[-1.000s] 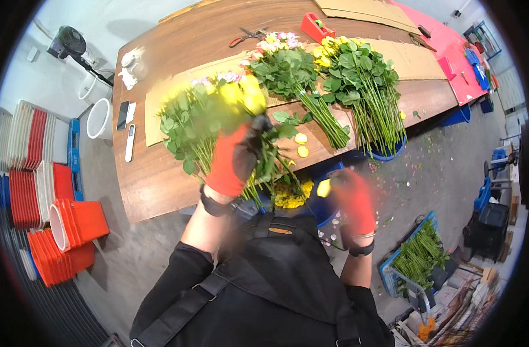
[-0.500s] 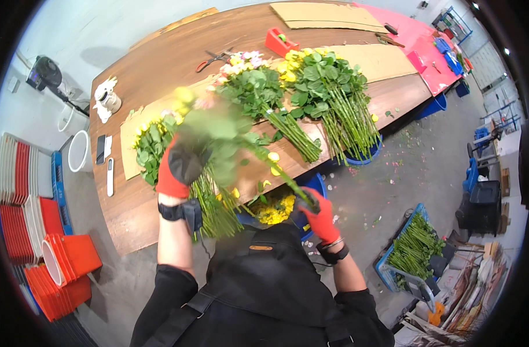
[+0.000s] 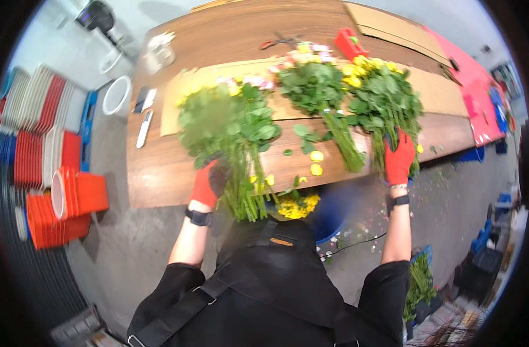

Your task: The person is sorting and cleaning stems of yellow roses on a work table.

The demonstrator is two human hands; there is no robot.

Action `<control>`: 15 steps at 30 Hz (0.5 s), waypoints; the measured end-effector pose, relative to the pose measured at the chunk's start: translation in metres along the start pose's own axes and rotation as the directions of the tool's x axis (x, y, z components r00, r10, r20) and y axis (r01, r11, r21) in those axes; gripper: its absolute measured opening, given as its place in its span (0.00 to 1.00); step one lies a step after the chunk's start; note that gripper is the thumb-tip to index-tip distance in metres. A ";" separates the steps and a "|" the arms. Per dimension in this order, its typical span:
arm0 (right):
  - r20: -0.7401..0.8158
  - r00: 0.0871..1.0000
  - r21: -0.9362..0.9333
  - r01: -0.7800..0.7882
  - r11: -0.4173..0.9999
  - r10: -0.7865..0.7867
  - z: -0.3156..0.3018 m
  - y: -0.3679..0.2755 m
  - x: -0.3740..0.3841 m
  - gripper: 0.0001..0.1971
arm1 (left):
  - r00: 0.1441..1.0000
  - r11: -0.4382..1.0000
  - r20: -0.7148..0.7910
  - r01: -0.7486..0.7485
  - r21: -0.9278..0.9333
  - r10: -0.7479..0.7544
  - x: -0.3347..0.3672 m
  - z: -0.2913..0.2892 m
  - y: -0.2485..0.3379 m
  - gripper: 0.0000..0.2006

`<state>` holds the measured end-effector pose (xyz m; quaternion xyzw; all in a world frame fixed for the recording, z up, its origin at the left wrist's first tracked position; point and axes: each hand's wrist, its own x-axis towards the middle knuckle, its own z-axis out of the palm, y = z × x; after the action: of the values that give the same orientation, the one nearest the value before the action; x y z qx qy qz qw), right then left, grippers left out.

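Observation:
My left hand (image 3: 210,180), in a red glove with a dark palm, is closed around stems at the lower left of the left bunch of roses (image 3: 256,118). Green leaves blur just above it. This bunch has yellow and pink blooms at the far end, its stems toward me. My right hand (image 3: 399,159), also gloved, reaches into the right bunch of yellow roses (image 3: 386,95). Its fingers close on stems there, with the tips partly hidden by foliage. Between the two lies a smaller bunch of pink and yellow roses (image 3: 312,84), touched by neither hand.
Cardboard (image 3: 444,98) lies under the blooms on the brown table (image 3: 160,185). Loose yellow petals (image 3: 316,162) dot its near side. A blue bucket (image 3: 331,222) and yellow petals (image 3: 298,207) sit below the edge. Scissors (image 3: 279,42) and a red tape dispenser (image 3: 349,44) lie farther back.
My right hand has gone from the single rose stem near me to the right bunch. My left hand has dropped from the blooms to the stems. The view has shifted.

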<state>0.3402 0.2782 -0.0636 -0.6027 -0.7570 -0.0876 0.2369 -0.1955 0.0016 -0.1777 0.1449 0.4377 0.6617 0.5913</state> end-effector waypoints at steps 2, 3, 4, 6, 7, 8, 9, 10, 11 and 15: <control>0.021 0.981 0.413 0.166 0.895 -0.192 0.025 -0.089 -0.021 0.20 | 0.991 0.967 -0.045 -0.111 0.228 0.125 -0.015 -0.004 -0.006 0.15; 0.175 0.975 0.458 0.044 0.888 -0.139 0.030 -0.148 -0.040 0.18 | 0.973 0.922 -0.107 -0.154 0.355 0.204 -0.026 0.014 -0.003 0.15; 0.237 0.946 0.552 0.058 0.832 -0.223 0.072 -0.163 -0.067 0.20 | 0.981 0.991 -0.194 -0.037 -0.132 0.011 -0.018 0.018 -0.009 0.14; 0.238 0.918 0.654 0.092 0.751 -0.319 0.111 -0.249 -0.107 0.24 | 0.956 0.991 -0.284 0.029 -0.132 -0.066 -0.025 0.016 -0.011 0.14; 0.370 0.880 0.606 0.014 0.795 -0.297 0.130 -0.283 -0.120 0.31 | 0.943 0.984 -0.313 0.063 -0.164 -0.113 -0.030 0.016 -0.009 0.14; 0.452 0.839 0.533 0.019 0.846 -0.303 0.151 -0.308 -0.136 0.34 | 0.960 0.984 -0.268 0.035 -0.173 -0.081 -0.032 0.000 -0.017 0.13; 0.532 0.783 0.417 0.091 0.904 -0.324 0.160 -0.333 -0.143 0.35 | 0.956 0.984 -0.284 0.021 -0.178 -0.072 -0.038 -0.006 -0.018 0.13; 0.510 0.796 0.353 0.150 0.923 -0.324 0.165 -0.348 -0.150 0.31 | 0.963 0.991 -0.268 -0.015 -0.135 -0.022 -0.043 -0.009 -0.020 0.14; 0.488 0.814 0.278 0.197 0.940 -0.315 0.175 -0.354 -0.160 0.26 | 0.970 0.995 -0.241 -0.044 -0.092 0.020 -0.044 0.001 -0.013 0.14; 0.654 0.756 0.575 -0.474 0.667 -0.025 0.203 -0.335 -0.153 0.10 | 0.965 0.981 -0.254 0.011 -0.193 -0.061 -0.051 -0.005 0.004 0.12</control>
<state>-0.0059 0.1433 -0.2608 -0.5509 -0.6775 0.4437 0.2018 -0.1884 -0.0465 -0.1607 -0.0079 0.4484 0.7029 0.5521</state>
